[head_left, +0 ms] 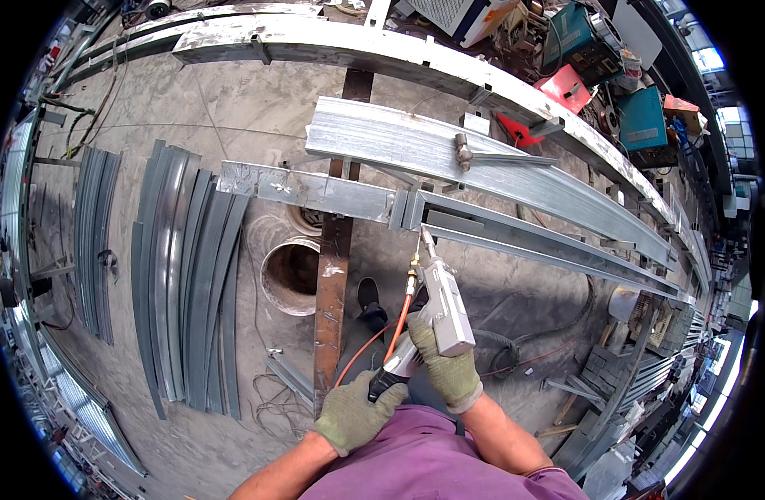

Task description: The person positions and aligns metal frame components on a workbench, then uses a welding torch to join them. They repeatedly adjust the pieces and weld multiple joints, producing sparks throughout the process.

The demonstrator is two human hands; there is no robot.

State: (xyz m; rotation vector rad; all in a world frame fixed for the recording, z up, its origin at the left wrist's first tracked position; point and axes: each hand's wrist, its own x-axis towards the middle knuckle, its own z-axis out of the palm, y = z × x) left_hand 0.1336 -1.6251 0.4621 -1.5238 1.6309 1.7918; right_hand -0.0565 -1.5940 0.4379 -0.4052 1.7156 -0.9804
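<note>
Both my hands wear olive-green gloves and hold a silver welding gun [449, 312]. My right hand [445, 371] is wrapped round its body. Behind and to the left, my left hand [353, 414] grips the black rear end of the handle [385, 383]. An orange hose [399, 321] with brass fittings [412, 277] runs along the gun's left side. The copper-coloured nozzle points away from me at a galvanized steel channel [341, 193], close to the joint with a long open frame [524, 231]. Whether the tip touches the metal I cannot tell.
A brown steel beam [331, 292] supports the work. Beyond lies a wide steel channel [382, 133] with a hammer [463, 152] on it. A round bin [270, 279] and stacked metal profiles [178, 275] are at left. Cables [503, 354] cross the floor; teal machines [642, 125] stand far right.
</note>
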